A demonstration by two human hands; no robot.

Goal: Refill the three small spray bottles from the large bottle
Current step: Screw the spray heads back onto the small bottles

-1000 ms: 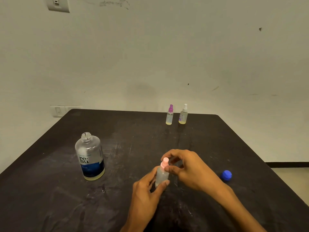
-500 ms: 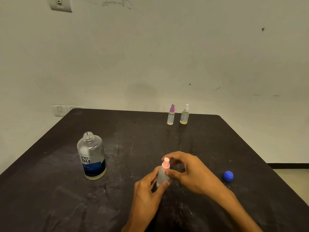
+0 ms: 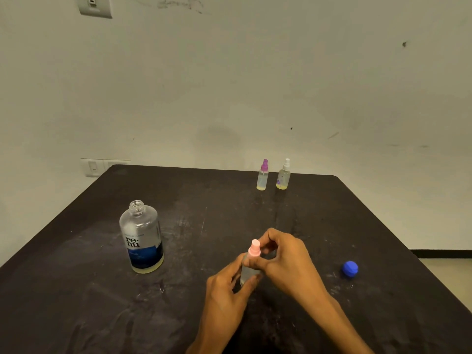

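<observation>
A small clear spray bottle with a pink top [image 3: 251, 261] stands near the table's middle front. My left hand [image 3: 227, 287] grips its body from the left. My right hand [image 3: 283, 254] pinches the pink top between thumb and fingers. The large clear bottle with a blue label [image 3: 141, 238] stands uncapped to the left, with a little yellowish liquid at its bottom. Its blue cap [image 3: 350, 269] lies on the table to the right. Two more small spray bottles stand at the far edge: one with a purple top [image 3: 263, 176], one with a white top [image 3: 284, 176].
The dark table [image 3: 76, 290] has scuffed marks and a rounded far right corner. A pale wall rises behind it, with switch plates [image 3: 93, 167] at the left. The floor shows past the table's right edge.
My hands and the pink-topped bottle stay in the same place; the right fingers have shifted slightly around the pink top. The view has drifted a little.
</observation>
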